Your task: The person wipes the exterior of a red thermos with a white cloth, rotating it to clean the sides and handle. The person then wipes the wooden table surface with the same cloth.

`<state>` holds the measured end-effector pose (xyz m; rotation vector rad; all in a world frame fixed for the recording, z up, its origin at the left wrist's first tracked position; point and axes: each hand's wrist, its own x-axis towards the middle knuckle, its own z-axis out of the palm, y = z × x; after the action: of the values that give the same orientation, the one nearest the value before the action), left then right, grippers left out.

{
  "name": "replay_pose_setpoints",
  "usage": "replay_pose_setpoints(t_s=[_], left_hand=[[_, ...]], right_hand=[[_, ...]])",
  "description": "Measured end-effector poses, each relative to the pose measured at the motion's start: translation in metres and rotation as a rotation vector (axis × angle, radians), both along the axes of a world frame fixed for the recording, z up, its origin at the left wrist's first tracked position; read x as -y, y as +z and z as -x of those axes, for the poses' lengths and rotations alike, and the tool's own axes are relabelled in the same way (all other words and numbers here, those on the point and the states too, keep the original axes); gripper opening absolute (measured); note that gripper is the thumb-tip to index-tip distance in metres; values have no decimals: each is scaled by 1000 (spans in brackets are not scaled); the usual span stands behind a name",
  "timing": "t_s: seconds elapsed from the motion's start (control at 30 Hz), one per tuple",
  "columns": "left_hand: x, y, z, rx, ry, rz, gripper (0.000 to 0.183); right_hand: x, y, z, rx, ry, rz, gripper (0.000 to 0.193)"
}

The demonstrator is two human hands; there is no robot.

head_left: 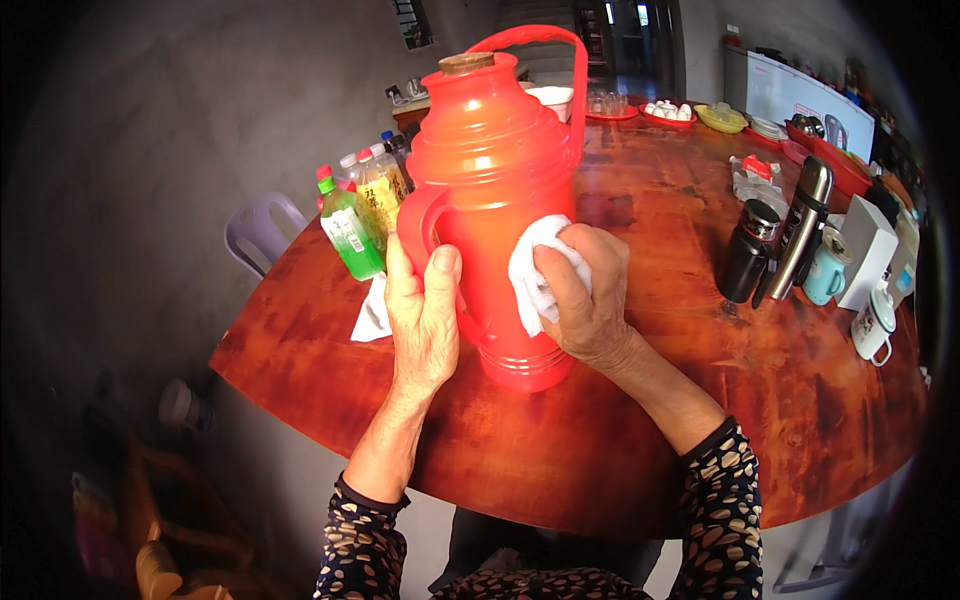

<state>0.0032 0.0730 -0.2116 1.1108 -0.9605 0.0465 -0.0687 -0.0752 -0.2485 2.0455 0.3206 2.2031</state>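
Note:
A large red thermos flask [480, 220] with a cork stopper [467, 63] and a raised carrying handle [578, 90] stands upright before me, near the front of the wooden table. My left hand [425, 305] is closed around the lower part of its side handle, thumb toward me. Bunched in my right hand [590, 300] is a white cloth [540, 275], pressed against the right side of the flask's body. Part of the cloth is hidden under my fingers.
Several bottles, one with green liquid [352, 240], stand left behind the flask. On the right are a black flask [750, 250], a steel thermos [803, 225], a turquoise mug [826, 268] and a white mug [873, 328]. Trays and bowls line the far edge. A purple chair [262, 228] is at left.

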Motion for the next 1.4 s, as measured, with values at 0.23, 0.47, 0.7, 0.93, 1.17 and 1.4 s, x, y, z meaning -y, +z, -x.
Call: replay_pose_setpoints(t_s=[0.23,0.47,0.7,0.93,1.17,1.4], left_hand=[[3,-2,-5,53,-26,54,32],[6,-9,-9,6,-30,115,33],[12,-10,-4,4,106,106,24],[25,-5,5,6,250,181,23],[29,-9,3,61,295,197,30],[33,-12,-6,122,385,228,22]], right_hand=[[-25,-38,-5,-155,-213,207,32],[4,-40,30,-343,-125,322,37],[11,-48,35,-348,-100,154,34],[14,-33,19,-271,230,-375,41],[64,5,-19,-293,473,-663,34],[52,-32,1,-604,511,-928,15]])
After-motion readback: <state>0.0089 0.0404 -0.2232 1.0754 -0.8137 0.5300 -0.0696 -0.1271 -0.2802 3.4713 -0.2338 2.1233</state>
